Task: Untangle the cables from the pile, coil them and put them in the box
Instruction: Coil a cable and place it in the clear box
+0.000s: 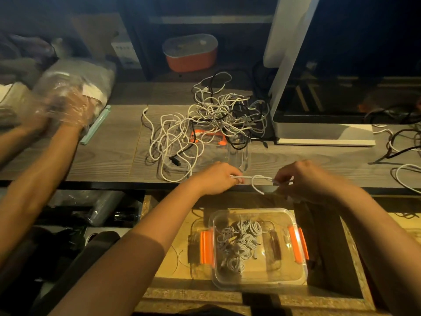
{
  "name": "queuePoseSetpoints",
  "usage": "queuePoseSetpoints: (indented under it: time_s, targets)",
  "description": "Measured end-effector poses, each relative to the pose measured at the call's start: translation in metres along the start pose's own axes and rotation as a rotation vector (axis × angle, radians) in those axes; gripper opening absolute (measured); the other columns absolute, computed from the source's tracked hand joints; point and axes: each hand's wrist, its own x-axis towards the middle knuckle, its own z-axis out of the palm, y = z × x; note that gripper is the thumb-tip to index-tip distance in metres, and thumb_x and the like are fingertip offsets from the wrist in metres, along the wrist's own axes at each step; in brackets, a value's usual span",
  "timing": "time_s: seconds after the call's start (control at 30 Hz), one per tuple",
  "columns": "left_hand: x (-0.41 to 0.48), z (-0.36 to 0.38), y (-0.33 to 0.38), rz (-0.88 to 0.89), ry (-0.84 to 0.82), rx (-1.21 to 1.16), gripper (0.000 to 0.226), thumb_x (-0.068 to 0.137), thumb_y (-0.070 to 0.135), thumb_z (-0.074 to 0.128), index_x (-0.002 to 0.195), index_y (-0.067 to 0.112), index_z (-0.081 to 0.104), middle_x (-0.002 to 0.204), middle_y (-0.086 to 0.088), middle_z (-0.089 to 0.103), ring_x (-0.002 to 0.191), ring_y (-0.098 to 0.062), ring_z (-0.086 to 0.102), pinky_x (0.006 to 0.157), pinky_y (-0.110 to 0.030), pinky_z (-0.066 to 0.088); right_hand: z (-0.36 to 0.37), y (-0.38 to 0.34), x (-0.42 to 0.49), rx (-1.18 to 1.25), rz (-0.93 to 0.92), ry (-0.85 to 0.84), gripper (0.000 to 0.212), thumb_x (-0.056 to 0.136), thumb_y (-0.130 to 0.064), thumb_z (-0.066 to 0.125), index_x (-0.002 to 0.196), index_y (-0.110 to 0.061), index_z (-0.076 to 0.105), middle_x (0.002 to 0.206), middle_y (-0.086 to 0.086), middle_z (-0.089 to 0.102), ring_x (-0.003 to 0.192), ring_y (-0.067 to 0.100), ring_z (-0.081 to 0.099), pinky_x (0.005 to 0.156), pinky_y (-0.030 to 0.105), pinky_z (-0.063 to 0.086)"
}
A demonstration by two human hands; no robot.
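Observation:
A tangled pile of white and black cables (211, 119) lies on the wooden counter, partly over a clear lid with an orange clip (237, 153). My left hand (216, 179) grips a folded white cable (258, 181) at the counter's front edge. My right hand (303, 179) pinches the other end of that cable, a small loop hanging between the two hands. Below, on a lower surface, stands a clear box with orange latches (296, 265); several coiled white cables (239, 242) lie inside it.
Another person's gloved hands (66, 110) handle a plastic-wrapped bundle at the left of the counter. A white appliance base (323, 133) stands right of the pile, more loose cables (403, 151) beyond it. An orange container (191, 53) sits on the shelf behind.

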Motion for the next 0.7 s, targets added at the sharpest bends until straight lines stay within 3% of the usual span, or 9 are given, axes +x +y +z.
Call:
queuePoseSetpoints:
  time_s: [0.13,0.23,0.3,0.37,0.43,0.5,0.6,0.7]
  targets:
    - [-0.007,0.001,0.0,0.005,-0.034,-0.105,0.026,0.098,0.029,0.047,0.106,0.018,0.069,0.076,-0.001,0.059,0.058,-0.007,0.049,0.055,-0.022,0.037,0.0,0.003,0.003,-0.035,0.004,0.027,0.023,0.089,-0.035,0.06,0.108,-0.024,0.065,0.111,-0.003,0.063,0.091,0.008,0.054,0.081,0.027,0.05]
    - [-0.008,0.001,0.003,-0.011,-0.038,-0.604,0.028,0.101,0.02,0.038,0.101,0.015,0.066,0.056,0.002,0.042,0.039,-0.003,0.031,0.037,-0.015,0.023,0.0,0.002,0.002,0.224,0.019,-0.173,0.046,0.077,-0.044,0.071,0.118,-0.029,0.056,0.116,0.001,0.059,0.103,0.016,0.055,0.089,0.032,0.049]
    - [-0.007,0.001,0.0,-0.033,-0.018,-0.871,0.03,0.101,0.017,0.033,0.096,0.017,0.063,0.054,0.004,0.039,0.04,-0.003,0.026,0.036,-0.014,0.015,-0.003,0.002,-0.005,0.492,-0.031,-0.176,0.043,0.069,-0.056,0.073,0.103,-0.032,0.062,0.105,0.005,0.065,0.096,0.02,0.06,0.082,0.031,0.05]
    - [-0.007,0.003,-0.007,-0.071,-0.002,-1.009,0.03,0.101,0.017,0.033,0.094,0.015,0.062,0.052,0.006,0.036,0.04,-0.002,0.023,0.037,-0.014,0.012,-0.001,0.007,-0.01,0.737,-0.04,-0.051,0.034,0.069,-0.053,0.075,0.085,-0.024,0.07,0.082,0.004,0.068,0.072,0.026,0.057,0.06,0.029,0.047]
    - [-0.008,0.008,-0.01,-0.092,-0.013,-1.047,0.029,0.101,0.019,0.034,0.094,0.013,0.062,0.052,0.007,0.035,0.039,-0.001,0.022,0.036,-0.014,0.012,0.007,0.014,-0.01,0.913,0.057,0.123,0.02,0.08,-0.033,0.067,0.079,-0.013,0.07,0.065,0.003,0.058,0.058,0.023,0.04,0.049,0.025,0.032]
    - [-0.011,0.012,-0.008,-0.099,-0.047,-1.064,0.029,0.101,0.022,0.035,0.095,0.01,0.061,0.051,0.007,0.036,0.037,-0.001,0.023,0.035,-0.014,0.012,0.018,0.019,-0.007,1.064,0.182,0.27,0.019,0.092,-0.022,0.056,0.081,-0.01,0.066,0.06,0.003,0.046,0.055,0.015,0.031,0.05,0.026,0.025]
    - [-0.014,0.014,-0.003,-0.076,-0.081,-0.989,0.031,0.101,0.024,0.036,0.091,0.01,0.062,0.05,0.006,0.038,0.036,-0.002,0.024,0.035,-0.015,0.013,0.034,0.023,0.0,1.358,0.432,0.422,0.021,0.095,-0.023,0.053,0.078,-0.013,0.061,0.058,-0.002,0.039,0.052,0.011,0.031,0.049,0.024,0.026]
    - [-0.017,0.012,0.0,-0.064,-0.035,-0.946,0.032,0.101,0.022,0.036,0.087,0.009,0.062,0.047,0.007,0.037,0.036,-0.002,0.024,0.035,-0.016,0.013,0.046,0.026,0.003,1.625,0.617,0.499,0.019,0.093,-0.027,0.056,0.08,-0.014,0.06,0.067,0.002,0.048,0.06,0.014,0.046,0.059,0.022,0.04]
